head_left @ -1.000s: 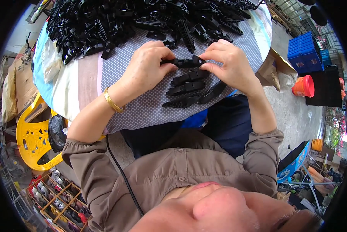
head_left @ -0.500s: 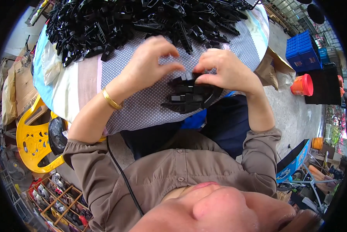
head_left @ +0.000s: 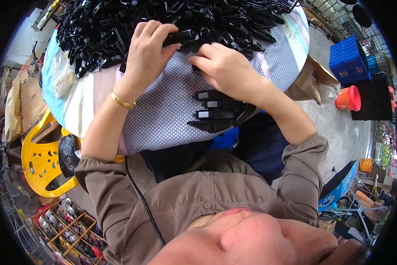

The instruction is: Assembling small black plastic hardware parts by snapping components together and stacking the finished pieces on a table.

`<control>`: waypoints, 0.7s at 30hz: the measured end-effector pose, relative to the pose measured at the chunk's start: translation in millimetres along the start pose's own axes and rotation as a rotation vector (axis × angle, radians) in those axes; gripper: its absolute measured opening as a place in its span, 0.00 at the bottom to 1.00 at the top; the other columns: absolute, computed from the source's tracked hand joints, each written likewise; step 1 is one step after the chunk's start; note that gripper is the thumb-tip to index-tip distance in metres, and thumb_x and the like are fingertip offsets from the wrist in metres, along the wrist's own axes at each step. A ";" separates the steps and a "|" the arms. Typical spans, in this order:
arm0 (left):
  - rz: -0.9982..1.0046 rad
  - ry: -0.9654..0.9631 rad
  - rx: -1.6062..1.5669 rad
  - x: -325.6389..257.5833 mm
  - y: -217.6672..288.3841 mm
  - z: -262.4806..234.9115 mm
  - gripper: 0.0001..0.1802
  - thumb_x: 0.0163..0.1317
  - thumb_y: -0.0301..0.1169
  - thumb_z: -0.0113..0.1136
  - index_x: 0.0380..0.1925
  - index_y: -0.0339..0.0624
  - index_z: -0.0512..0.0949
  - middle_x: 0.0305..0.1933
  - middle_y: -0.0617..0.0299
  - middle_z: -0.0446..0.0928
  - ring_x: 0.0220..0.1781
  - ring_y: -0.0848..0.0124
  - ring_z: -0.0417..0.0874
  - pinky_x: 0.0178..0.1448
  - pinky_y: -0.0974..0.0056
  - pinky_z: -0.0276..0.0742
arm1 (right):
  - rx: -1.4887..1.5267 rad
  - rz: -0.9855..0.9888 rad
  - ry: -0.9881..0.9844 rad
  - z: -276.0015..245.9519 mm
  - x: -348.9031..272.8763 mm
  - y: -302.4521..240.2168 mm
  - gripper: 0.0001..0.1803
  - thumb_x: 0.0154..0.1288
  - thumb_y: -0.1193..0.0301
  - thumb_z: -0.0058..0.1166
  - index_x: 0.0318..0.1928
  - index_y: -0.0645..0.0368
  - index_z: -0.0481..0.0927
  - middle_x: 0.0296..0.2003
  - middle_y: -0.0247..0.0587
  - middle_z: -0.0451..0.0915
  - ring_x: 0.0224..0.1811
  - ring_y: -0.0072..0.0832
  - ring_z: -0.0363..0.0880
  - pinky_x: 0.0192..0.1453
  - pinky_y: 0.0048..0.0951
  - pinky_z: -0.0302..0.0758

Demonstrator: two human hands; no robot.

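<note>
Black plastic clips [head_left: 163, 22] lie heaped across the far half of the dotted tablecloth [head_left: 163, 115], their long axes pointing every way. Left hand [head_left: 147, 53] sits at the heap's near edge, fingers curled onto a clip there. Right hand [head_left: 227, 70] is just beside it, fingertips touching the same edge, grip unclear. Nearer the body, a short row of finished clips [head_left: 218, 110] lies parallel, under the right wrist.

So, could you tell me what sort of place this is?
Probably a small informal workshop, partly outdoors: a heap of black plastic parts on a cloth-covered table, stacked blue crates, and a concrete floor.
</note>
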State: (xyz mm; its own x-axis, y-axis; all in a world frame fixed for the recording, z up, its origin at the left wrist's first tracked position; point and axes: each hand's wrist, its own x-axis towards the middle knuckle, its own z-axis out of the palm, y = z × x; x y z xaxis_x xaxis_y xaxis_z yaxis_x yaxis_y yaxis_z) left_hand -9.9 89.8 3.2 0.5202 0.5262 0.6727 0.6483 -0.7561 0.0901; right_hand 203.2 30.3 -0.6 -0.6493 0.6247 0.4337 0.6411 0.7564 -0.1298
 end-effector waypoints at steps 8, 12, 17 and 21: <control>-0.077 -0.412 -0.400 -16.4 51.8 -8.2 0.18 0.48 0.28 0.71 0.41 0.40 0.82 0.38 0.57 0.74 0.43 0.58 0.76 0.49 0.58 0.75 | 0.018 0.178 -0.066 -27.3 -41.1 -0.9 0.15 0.52 0.78 0.59 0.43 0.65 0.78 0.38 0.44 0.74 0.40 0.41 0.78 0.45 0.36 0.77; -0.147 -0.439 -0.455 -15.3 54.5 -0.4 0.17 0.50 0.30 0.71 0.41 0.40 0.82 0.38 0.57 0.75 0.43 0.59 0.76 0.49 0.59 0.74 | 0.054 0.236 0.030 -35.6 -46.4 9.5 0.14 0.53 0.77 0.59 0.42 0.64 0.78 0.35 0.41 0.79 0.35 0.37 0.81 0.42 0.33 0.78; -0.188 -0.389 -0.522 -12.6 60.8 -0.9 0.13 0.50 0.31 0.71 0.35 0.38 0.82 0.37 0.57 0.76 0.43 0.59 0.77 0.48 0.58 0.75 | 0.735 0.409 0.110 -24.7 -43.1 8.8 0.14 0.55 0.75 0.63 0.43 0.63 0.80 0.40 0.38 0.82 0.43 0.23 0.81 0.47 0.26 0.78; -0.301 -0.540 -0.546 -9.8 51.0 -15.7 0.11 0.50 0.29 0.70 0.33 0.35 0.82 0.33 0.55 0.79 0.36 0.60 0.80 0.41 0.60 0.77 | 0.496 0.282 0.022 -23.5 -47.2 15.4 0.13 0.52 0.74 0.66 0.40 0.63 0.82 0.37 0.40 0.83 0.38 0.29 0.80 0.44 0.29 0.76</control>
State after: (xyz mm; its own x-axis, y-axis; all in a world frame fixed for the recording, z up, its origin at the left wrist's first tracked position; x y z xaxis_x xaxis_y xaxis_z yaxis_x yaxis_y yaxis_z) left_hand 9.3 40.0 12.7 0.6531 0.7461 0.1295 0.5138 -0.5623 0.6480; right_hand 253.3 7.9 -2.1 -0.4688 0.8156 0.3391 0.5164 0.5646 -0.6439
